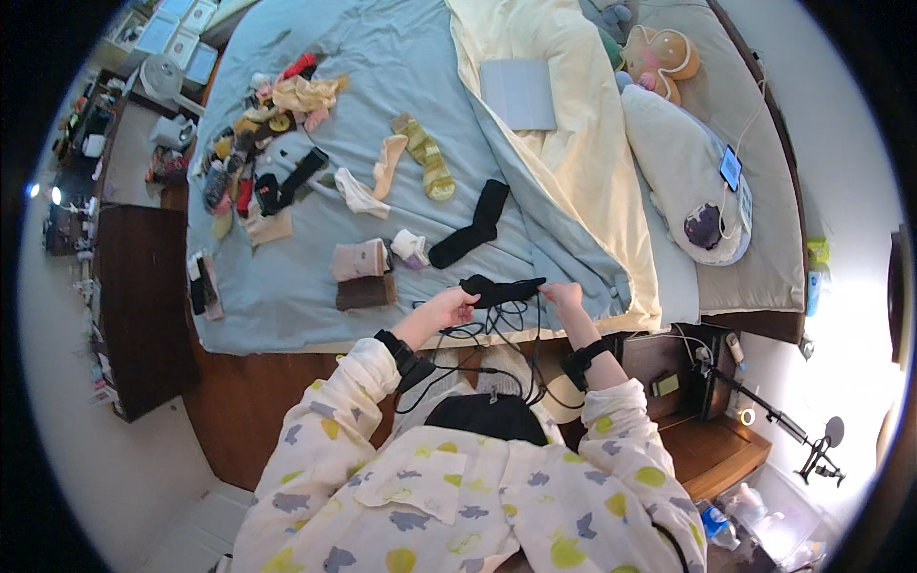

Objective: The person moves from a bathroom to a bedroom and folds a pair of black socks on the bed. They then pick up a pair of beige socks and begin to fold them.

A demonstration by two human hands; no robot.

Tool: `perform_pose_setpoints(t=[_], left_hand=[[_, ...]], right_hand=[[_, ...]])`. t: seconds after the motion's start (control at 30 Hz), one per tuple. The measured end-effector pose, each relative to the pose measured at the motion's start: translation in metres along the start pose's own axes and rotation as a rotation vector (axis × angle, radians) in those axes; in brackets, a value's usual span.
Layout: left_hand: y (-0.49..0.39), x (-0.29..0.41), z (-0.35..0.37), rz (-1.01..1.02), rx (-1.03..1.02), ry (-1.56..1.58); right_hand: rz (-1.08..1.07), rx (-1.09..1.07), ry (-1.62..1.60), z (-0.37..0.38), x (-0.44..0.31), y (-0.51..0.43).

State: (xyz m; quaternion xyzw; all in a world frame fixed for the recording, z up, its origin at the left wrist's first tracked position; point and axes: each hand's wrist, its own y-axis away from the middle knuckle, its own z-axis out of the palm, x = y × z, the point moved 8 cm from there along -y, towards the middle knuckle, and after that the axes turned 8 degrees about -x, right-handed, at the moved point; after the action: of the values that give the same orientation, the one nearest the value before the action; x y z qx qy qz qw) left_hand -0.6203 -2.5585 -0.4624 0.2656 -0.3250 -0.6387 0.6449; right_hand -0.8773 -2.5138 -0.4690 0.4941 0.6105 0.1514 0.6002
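Observation:
A black sock [500, 291] is stretched sideways over the bed's near edge, one end in my left hand [454, 306] and the other in my right hand [562, 295]. Just beyond it another black sock [473, 225] lies flat on the blue sheet. To the left of that are a white and purple folded sock [410, 248], a pink folded bundle [358, 259] and a brown folded bundle [366, 292]. Farther back lie a green striped sock [428, 157], a peach sock [389, 166] and a white sock [360, 193].
A heap of mixed socks [276, 129] covers the bed's left side. Black cables [494, 322] dangle between my wrists. A grey flat panel [518, 94] rests on the cream quilt [573, 143]. At right, a phone [730, 168] lies on a long plush toy [666, 150].

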Motion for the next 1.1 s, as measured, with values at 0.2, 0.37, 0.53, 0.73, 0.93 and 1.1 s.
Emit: perform_pose_setpoints(t=[0.2, 0.37, 0.53, 0.73, 0.93, 1.1], left_hand=[[-0.009, -0.014, 0.016, 0.160, -0.105, 0.094], [0.017, 0.003, 0.034, 0.346, -0.318, 0.219], [0.055, 0.024, 0.050, 0.403, -0.427, 0.158], [0.109, 0.058, 0.088, 0.642, -0.203, -0.517], [0.214, 0.077, 0.159, 1.211, 0.085, -1.186], [0.285, 0.080, 0.177, 1.406, 0.010, -1.042]], right_hand=[[0.528, -0.322, -0.128, 0.039, 0.039, 0.002], [0.386, -0.691, -0.130, 0.094, 0.008, 0.014], [0.238, -1.042, -0.210, 0.129, -0.036, 0.051], [-0.084, -0.919, 0.055, 0.123, -0.113, 0.068], [-0.366, -1.062, -0.144, 0.096, -0.230, 0.149], [-0.793, -0.949, -0.187, 0.066, -0.308, 0.225]])
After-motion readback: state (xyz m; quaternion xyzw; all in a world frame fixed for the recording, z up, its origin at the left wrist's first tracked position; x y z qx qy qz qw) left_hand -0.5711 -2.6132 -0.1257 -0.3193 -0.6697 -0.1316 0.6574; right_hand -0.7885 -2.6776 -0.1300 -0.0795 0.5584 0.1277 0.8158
